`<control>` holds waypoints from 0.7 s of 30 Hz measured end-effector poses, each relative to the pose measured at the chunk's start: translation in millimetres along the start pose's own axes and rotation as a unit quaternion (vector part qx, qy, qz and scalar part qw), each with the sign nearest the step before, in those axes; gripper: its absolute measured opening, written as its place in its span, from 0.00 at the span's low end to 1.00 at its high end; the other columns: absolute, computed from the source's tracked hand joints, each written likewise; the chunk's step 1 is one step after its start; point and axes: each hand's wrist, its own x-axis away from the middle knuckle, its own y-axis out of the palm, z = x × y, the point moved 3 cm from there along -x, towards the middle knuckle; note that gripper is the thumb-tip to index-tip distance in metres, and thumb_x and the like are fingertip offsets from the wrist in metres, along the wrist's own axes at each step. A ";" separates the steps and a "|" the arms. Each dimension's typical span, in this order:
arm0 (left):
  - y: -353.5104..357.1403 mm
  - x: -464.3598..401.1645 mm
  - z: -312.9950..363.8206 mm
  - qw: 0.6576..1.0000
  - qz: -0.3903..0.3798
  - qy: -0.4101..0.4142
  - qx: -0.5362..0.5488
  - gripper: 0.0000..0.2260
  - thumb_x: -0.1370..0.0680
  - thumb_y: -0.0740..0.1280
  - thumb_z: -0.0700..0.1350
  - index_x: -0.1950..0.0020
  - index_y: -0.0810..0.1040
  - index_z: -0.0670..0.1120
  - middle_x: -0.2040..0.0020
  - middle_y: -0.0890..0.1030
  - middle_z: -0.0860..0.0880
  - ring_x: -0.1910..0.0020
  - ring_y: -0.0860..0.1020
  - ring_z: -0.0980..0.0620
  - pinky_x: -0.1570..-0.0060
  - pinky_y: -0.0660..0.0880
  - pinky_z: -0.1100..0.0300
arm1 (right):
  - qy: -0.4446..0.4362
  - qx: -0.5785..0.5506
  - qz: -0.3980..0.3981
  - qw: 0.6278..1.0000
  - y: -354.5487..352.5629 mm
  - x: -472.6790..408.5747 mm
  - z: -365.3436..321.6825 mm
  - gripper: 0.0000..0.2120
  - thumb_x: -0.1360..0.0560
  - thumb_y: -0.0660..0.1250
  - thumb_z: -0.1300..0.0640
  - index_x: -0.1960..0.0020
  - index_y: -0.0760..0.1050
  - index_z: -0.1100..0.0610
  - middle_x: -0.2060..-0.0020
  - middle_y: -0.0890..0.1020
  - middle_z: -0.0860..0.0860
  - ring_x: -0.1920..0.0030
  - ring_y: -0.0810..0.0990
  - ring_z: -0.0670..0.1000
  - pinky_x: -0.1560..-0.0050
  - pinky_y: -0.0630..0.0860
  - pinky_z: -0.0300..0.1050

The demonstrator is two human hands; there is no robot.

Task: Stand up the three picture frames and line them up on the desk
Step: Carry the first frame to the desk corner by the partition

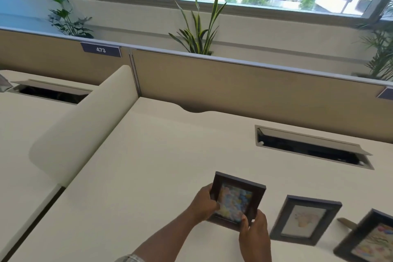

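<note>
Frame 1 (237, 200): gripped by left hand (203, 203) and right hand (254, 232), raised above desk (148, 155). Frame 2 (305, 220), frame 3 (368, 240): on desk, right of it; whether standing, unclear. Step: standing frame 1. Next: open rear stand, set upright, in line.

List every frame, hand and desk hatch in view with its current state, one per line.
Left frame: held in both hands, tilted, picture facing the camera.
Middle frame: on the desk, unheld, leaning back.
Right frame: on the desk, unheld, partly cut off by the picture edge.
Left hand: grip on the left frame's left side.
Right hand: grip on its lower right corner.
Cable hatch: lid open.
</note>
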 end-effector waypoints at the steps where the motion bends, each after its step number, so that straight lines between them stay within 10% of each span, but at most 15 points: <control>1: -7.0 -3.7 3.2 1.000 0.004 0.005 0.008 0.24 0.39 0.63 0.32 0.44 0.77 0.46 0.46 0.83 0.43 0.44 0.81 0.47 0.46 0.80 0.53 | -0.009 -0.003 0.001 1.000 3.1 -3.8 -9.5 0.21 0.23 0.66 0.56 0.33 0.67 0.62 0.40 0.74 0.61 0.45 0.78 0.62 0.48 0.75 0.53; 8: -80.6 -38.9 32.9 0.995 0.085 0.013 0.042 0.24 0.35 0.66 0.28 0.40 0.76 0.41 0.44 0.83 0.42 0.44 0.81 0.45 0.45 0.80 0.46 | -0.111 0.003 -0.061 0.992 36.2 -48.3 -93.2 0.14 0.22 0.61 0.54 0.37 0.64 0.48 0.41 0.75 0.52 0.48 0.78 0.55 0.54 0.75 0.47; 12: -138.7 -79.9 52.4 0.990 0.134 0.011 0.048 0.23 0.34 0.63 0.24 0.46 0.76 0.46 0.51 0.83 0.48 0.47 0.81 0.45 0.61 0.81 0.64 | -0.177 -0.005 -0.130 0.975 69.6 -94.0 -152.5 0.21 0.23 0.60 0.59 0.32 0.62 0.50 0.37 0.74 0.52 0.42 0.77 0.54 0.48 0.74 0.45; 21: -222.6 -158.0 57.8 0.972 0.216 -0.010 0.089 0.26 0.38 0.60 0.21 0.54 0.76 0.50 0.57 0.83 0.50 0.62 0.84 0.58 0.71 0.78 0.66 | -0.256 0.041 -0.214 0.942 142.6 -178.6 -232.1 0.26 0.25 0.61 0.61 0.30 0.60 0.50 0.34 0.71 0.54 0.37 0.73 0.54 0.41 0.73 0.46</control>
